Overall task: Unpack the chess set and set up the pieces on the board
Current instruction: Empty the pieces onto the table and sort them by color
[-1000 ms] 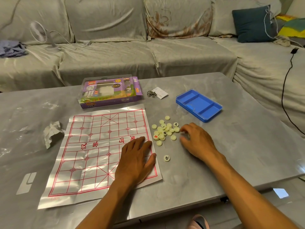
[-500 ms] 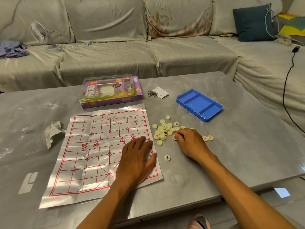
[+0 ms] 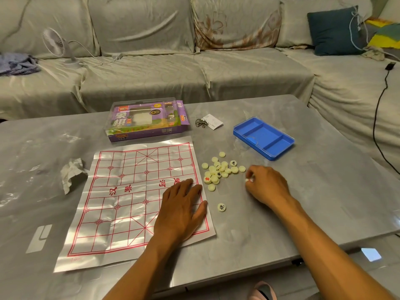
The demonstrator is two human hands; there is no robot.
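Right of pile of pieces (image 3: 218,171), right hand (image 3: 267,186) now pulled back, pinching red-marked piece (image 3: 247,180); left hand (image 3: 181,210) stays spread flat on paper board (image 3: 121,198). Sorting underway, board bare.

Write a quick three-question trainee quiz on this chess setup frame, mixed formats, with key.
1. True or false: pieces already stand on the red-lined paper board.
2. Where does the left hand rest? A) in the blue plastic tray B) flat on the board's right edge C) on the purple chess box
3. Fill in: the right hand is curled, right of the pile of cream round pieces, pinching a small ____.

Key: 1 false; 2 B; 3 piece.
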